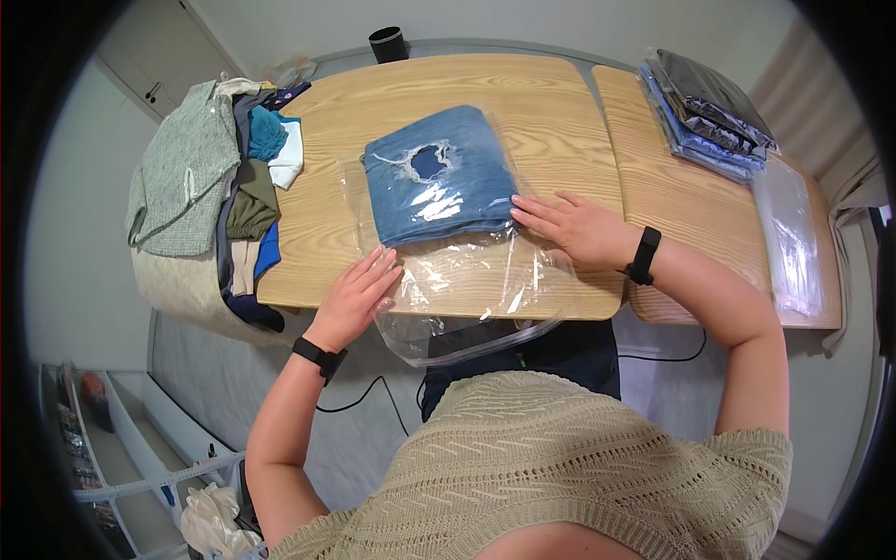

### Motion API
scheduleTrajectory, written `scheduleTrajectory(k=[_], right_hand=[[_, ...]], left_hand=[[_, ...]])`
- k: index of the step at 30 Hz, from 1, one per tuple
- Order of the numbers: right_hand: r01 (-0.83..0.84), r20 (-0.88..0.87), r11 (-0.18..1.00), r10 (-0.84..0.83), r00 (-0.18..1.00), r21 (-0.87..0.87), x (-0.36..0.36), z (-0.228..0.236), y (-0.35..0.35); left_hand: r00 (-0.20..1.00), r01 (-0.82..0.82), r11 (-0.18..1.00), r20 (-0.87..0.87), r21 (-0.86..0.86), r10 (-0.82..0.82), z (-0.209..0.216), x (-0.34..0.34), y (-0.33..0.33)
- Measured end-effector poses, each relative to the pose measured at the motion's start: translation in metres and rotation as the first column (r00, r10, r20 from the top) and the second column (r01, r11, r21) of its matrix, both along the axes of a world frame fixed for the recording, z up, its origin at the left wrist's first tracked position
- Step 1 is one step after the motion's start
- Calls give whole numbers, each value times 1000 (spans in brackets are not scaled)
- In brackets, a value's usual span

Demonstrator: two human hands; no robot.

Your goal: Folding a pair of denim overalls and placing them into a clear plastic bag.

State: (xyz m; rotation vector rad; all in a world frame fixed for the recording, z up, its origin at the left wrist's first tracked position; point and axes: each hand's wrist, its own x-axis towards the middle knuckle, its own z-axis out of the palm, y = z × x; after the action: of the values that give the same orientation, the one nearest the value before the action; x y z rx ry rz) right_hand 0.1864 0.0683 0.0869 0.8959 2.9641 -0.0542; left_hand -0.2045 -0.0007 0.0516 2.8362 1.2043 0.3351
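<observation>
Folded blue jeans with a frayed hole lie inside a clear plastic bag on the wooden table. The bag's near end hangs past the table's front edge. My left hand rests on the bag at the near left corner of the jeans, fingers stretched out. At the right side, my right hand lies flat with its fingertips on the bag by the jeans' edge. Neither hand grips anything that I can see.
Loose clothes, among them a grey-green knit sweater, are heaped at the left. On the right-hand table sit a stack of bagged garments and a pile of clear bags. A black bin stands behind.
</observation>
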Motion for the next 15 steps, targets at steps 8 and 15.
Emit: scheduleTrajectory(k=[8, 15], right_hand=[[-54, -286, 948, -41, 957, -315, 12, 8, 9], [-151, -530, 635, -462, 711, -757, 16, 11, -25]], left_hand=[[876, 44, 936, 464, -350, 133, 14, -7, -3], [655, 45, 802, 623, -596, 427, 19, 3, -34]])
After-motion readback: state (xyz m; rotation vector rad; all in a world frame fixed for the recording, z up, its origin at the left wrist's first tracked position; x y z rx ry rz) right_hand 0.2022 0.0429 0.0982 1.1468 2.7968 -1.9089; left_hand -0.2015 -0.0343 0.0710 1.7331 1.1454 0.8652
